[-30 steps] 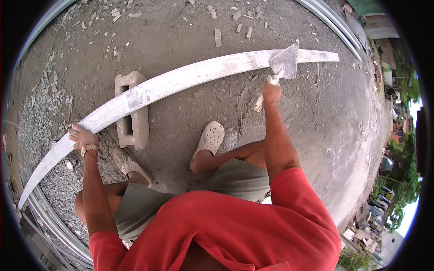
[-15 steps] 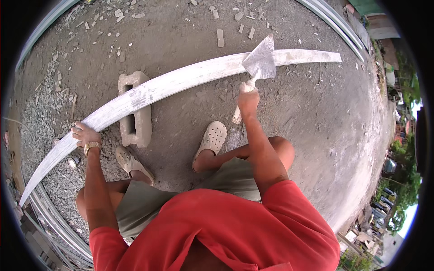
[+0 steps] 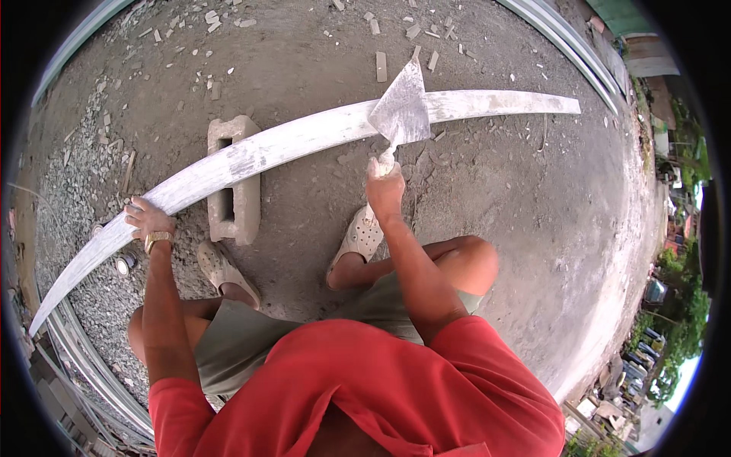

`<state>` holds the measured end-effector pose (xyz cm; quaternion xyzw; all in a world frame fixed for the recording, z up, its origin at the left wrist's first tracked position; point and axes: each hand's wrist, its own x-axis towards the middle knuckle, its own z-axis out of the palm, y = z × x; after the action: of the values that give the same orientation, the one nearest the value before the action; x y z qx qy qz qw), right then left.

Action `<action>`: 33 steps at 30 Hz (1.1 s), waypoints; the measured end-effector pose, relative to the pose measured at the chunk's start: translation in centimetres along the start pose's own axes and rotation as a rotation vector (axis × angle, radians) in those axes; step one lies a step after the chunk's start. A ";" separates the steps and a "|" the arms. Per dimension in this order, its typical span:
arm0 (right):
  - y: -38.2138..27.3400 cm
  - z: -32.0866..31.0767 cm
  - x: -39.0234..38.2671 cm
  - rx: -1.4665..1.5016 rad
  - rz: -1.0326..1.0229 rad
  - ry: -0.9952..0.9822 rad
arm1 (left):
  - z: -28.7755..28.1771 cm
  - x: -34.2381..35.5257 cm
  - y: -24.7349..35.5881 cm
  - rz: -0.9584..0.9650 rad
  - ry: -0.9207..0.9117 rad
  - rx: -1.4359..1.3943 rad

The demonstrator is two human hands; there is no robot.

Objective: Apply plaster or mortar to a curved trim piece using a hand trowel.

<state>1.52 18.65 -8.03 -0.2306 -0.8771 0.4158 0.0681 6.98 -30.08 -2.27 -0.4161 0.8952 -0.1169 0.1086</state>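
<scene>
A long, flat, whitish plank [image 3: 320,126] spans the view from lower left to upper right, bowed by the lens. Part of it lies across a hollow concrete block [image 3: 242,202]. My left hand [image 3: 154,218] rests on the plank left of the block, fingers spread over its face. In my right hand [image 3: 385,186] is a pointed trowel [image 3: 402,107], gripped by its pale, smeared handle. The trowel's blade overlaps the plank right of the block, its tip past the far edge; whether it touches, I cannot tell.
Rubble and broken tile pieces [image 3: 381,67] lie on the rough ground. A small can [image 3: 126,263] stands near my left forearm. My clog-shod feet [image 3: 358,238] are close to the block. Long metal lengths [image 3: 571,53] lie at upper right, and others at lower left.
My right hand and the trowel have moved left along the plank, toward the block. The left hand stays at about the same place on the plank. The view has shifted slightly.
</scene>
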 end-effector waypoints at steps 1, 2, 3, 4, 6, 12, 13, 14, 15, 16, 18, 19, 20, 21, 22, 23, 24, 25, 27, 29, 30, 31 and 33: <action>0.4 -0.2 0.4 0.011 -0.025 -0.001 | 0.0 0.2 0.0 -0.007 0.003 0.032; 0.9 -0.6 0.6 0.031 -0.097 0.035 | 0.1 0.3 -0.1 -0.004 0.005 0.039; 1.3 -1.8 2.6 -0.050 -0.042 0.088 | 0.4 0.4 -0.2 0.004 0.010 0.013; 1.7 -3.5 5.4 0.001 0.081 0.116 | 0.6 0.5 -0.3 0.008 0.011 0.019; 1.9 -3.9 6.0 0.149 0.112 0.169 | 1.2 0.6 -0.4 -0.011 0.024 0.032; 1.5 -1.8 -1.0 -0.009 -0.015 -0.051 | 1.7 1.0 -0.4 -0.023 0.089 -0.013; 1.6 -1.9 -1.3 0.022 0.087 -0.177 | 1.7 1.0 -0.4 -0.020 0.058 0.011; 1.7 -2.3 -0.5 0.001 0.026 -0.022 | 1.6 1.0 -0.4 -0.003 0.042 0.015; 2.0 -2.9 0.5 -0.008 -0.067 0.053 | 1.6 1.0 -0.4 -0.009 0.024 0.037; 2.0 -3.7 3.1 0.037 0.105 0.090 | 1.7 1.0 -0.5 -0.006 0.044 0.039; 1.8 -3.6 5.3 0.158 0.232 0.146 | 1.9 0.9 -0.5 -0.011 0.054 0.028; 1.6 -3.6 6.1 0.128 0.131 0.265 | 2.0 1.0 -0.5 -0.015 0.079 0.017; 1.2 -2.7 5.7 0.132 0.144 0.187 | 2.2 1.0 -0.5 -0.010 0.107 -0.013; 0.8 -2.1 5.2 0.183 0.047 0.229 | 2.3 1.1 -0.4 -0.030 0.097 -0.002; 0.3 -1.3 3.8 0.179 0.128 0.085 | 2.4 1.2 -0.5 -0.027 0.102 -0.002; 0.0 -0.7 2.0 0.021 0.006 0.042 | 2.4 1.3 -0.5 -0.021 0.109 0.003; -0.5 -0.9 1.9 -0.050 -0.016 -0.030 | 2.4 1.4 -0.5 -0.024 0.087 0.001; -0.7 -0.9 1.1 -0.047 -0.038 0.052 | 2.3 1.4 -0.6 -0.025 0.090 0.003; -0.9 -1.9 1.7 -0.013 0.076 -0.069 | 2.3 1.4 -0.6 -0.029 0.055 0.012; -0.8 -2.9 3.9 0.035 0.175 0.141 | 2.2 1.3 -0.6 -0.029 0.064 0.007; -0.5 -2.6 3.9 0.180 0.283 0.065 | 2.2 1.2 -0.6 -0.007 0.084 -0.024; -0.4 -2.5 4.7 0.295 0.349 0.105 | 2.3 1.1 -0.6 -0.027 0.059 -0.002; -0.1 -1.3 4.5 0.284 0.155 0.114 | 2.3 1.1 -0.5 -0.014 0.094 -0.033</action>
<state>-2.10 21.57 -7.44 -0.3087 -0.7839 0.5257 0.1173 7.31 -31.55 -4.42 -0.4179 0.8983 -0.1220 0.0587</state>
